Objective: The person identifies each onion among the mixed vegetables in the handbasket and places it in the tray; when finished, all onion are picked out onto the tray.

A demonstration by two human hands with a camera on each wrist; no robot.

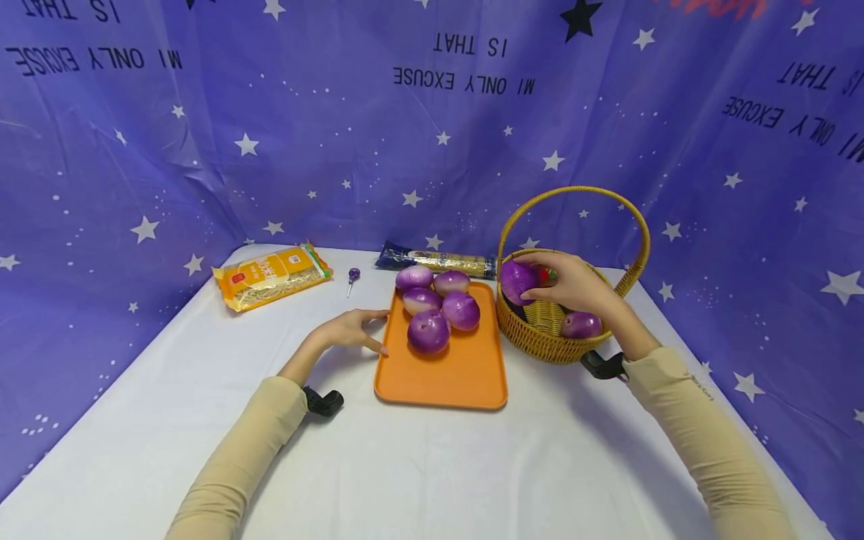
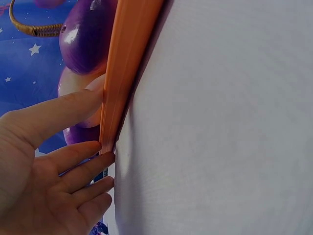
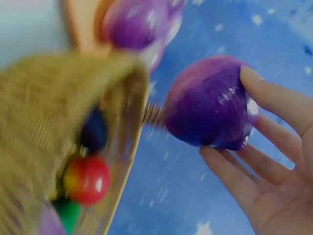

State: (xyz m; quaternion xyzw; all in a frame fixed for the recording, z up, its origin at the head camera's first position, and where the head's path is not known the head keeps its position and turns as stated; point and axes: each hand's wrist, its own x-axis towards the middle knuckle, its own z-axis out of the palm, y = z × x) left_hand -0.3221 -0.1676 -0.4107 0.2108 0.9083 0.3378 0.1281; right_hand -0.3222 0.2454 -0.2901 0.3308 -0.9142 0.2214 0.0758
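Note:
My right hand [image 1: 574, 283] holds a purple onion [image 1: 518, 283] over the left rim of the wicker basket [image 1: 536, 349]. In the right wrist view its thumb and fingertips grip the onion [image 3: 210, 105] from the sides. My left hand [image 1: 347, 330] is at the left edge of an orange tray [image 1: 445, 382]. Thumb [image 2: 78, 107] and fairly straight fingers touch the tray's rim [image 2: 122, 63] in the left wrist view. Several glossy purple-and-white onions [image 1: 429, 332] cluster in the tray's far half. Another purple, rounded vegetable [image 1: 582, 325] lies inside the basket.
The basket's tall handle [image 1: 574, 189] arches above it. Inside show a red round fruit [image 3: 88, 178] and something green [image 3: 68, 213]. Behind the tray lies a long pack of noodles [image 1: 459, 262]. A yellow food bag [image 1: 273, 277] and a purple lollipop [image 1: 354, 274] lie farther left.

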